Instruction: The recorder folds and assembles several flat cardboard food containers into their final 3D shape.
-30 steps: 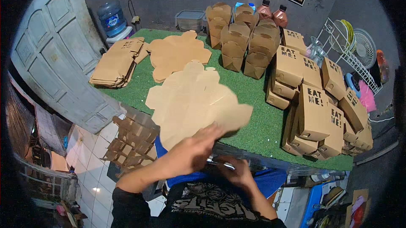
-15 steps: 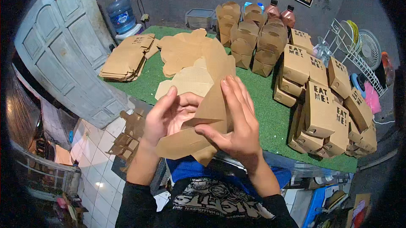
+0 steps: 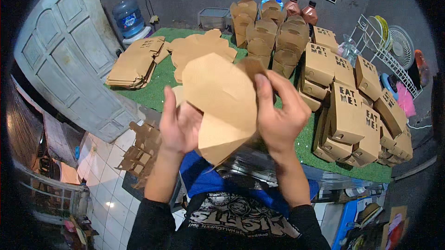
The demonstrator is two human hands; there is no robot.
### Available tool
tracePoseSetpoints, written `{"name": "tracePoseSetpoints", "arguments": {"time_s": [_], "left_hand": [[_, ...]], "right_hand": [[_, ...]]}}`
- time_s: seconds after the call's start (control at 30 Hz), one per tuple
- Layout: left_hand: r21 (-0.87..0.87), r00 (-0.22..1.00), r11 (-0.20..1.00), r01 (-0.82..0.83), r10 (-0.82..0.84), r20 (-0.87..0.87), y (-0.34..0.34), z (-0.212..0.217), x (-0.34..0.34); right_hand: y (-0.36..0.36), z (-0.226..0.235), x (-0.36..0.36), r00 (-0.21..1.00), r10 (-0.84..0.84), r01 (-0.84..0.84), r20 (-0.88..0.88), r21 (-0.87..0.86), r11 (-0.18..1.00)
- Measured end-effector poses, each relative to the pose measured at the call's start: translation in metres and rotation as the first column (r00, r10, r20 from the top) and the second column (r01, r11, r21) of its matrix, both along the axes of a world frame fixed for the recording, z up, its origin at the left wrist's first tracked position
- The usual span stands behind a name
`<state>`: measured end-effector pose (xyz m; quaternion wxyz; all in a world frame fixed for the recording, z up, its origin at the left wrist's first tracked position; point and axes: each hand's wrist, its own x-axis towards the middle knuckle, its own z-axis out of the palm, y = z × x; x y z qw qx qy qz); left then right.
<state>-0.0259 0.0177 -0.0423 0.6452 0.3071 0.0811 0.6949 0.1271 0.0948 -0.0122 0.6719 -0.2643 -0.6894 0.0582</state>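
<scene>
A partly folded brown cardboard food box (image 3: 220, 99) is held up in front of me, its curved panels bent inward and a pointed corner tilted down. My right hand (image 3: 281, 113) pinches its darker right flap between thumb and fingers. My left hand (image 3: 178, 122) is cupped at the box's left side, thumb stretched up and apart; its fingertips are partly hidden behind the cardboard. Beyond lie flat petal-shaped cardboard blanks (image 3: 197, 48) on the green turf-covered table (image 3: 160, 99). To their left is a stack of flat folded cardboard (image 3: 136, 64).
Upright open-topped cardboard boxes (image 3: 262, 39) stand in rows at the back. Closed boxes with cut-out lettering (image 3: 347, 111) are piled on the right, beside a wire dish rack (image 3: 389, 50). Cut cardboard scraps (image 3: 139, 155) sit at lower left. A water jug (image 3: 129, 20) stands near the door.
The box has been turned and lifted, so its broad curved panels now face me. My right hand has shifted from pressing its side to pinching a flap; my left thumb has moved away from it.
</scene>
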Motion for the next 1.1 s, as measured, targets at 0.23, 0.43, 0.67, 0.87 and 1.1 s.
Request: {"name": "tracePoseSetpoints", "arguments": {"time_s": [0.23, 0.43, 0.67, 0.87, 1.1], "left_hand": [[-0.174, 0.848, 0.935, -0.309, 0.188, -0.495, -0.004, 0.029, 0.023], [-0.128, 0.818, 0.909, -0.397, 0.288, -0.498, 0.001, 0.025, 0.025], [-0.014, 0.788, 0.963, -0.269, 0.212, -0.578, 0.002, 0.015, 0.015], [0.216, 0.605, 0.903, -0.371, 0.411, -0.682, -0.007, 0.012, 0.014], [0.375, 0.478, 0.864, -0.336, 0.499, -0.723, -0.01, 0.011, 0.018]], "right_hand": [[0.013, -0.002, 0.002, 0.978, 0.194, -0.204, -0.079, -0.147, 0.968], [-0.019, -0.005, 0.033, 0.776, 0.345, -0.337, 0.528, -0.115, 0.934], [-0.008, -0.028, 0.038, 0.826, 0.4, -0.374, 0.398, -0.144, 0.916], [-0.008, -0.023, 0.032, 0.866, 0.482, -0.437, 0.132, -0.268, 0.859], [-0.005, -0.02, 0.034, 0.838, 0.545, -0.511, 0.017, -0.325, 0.796]]}}
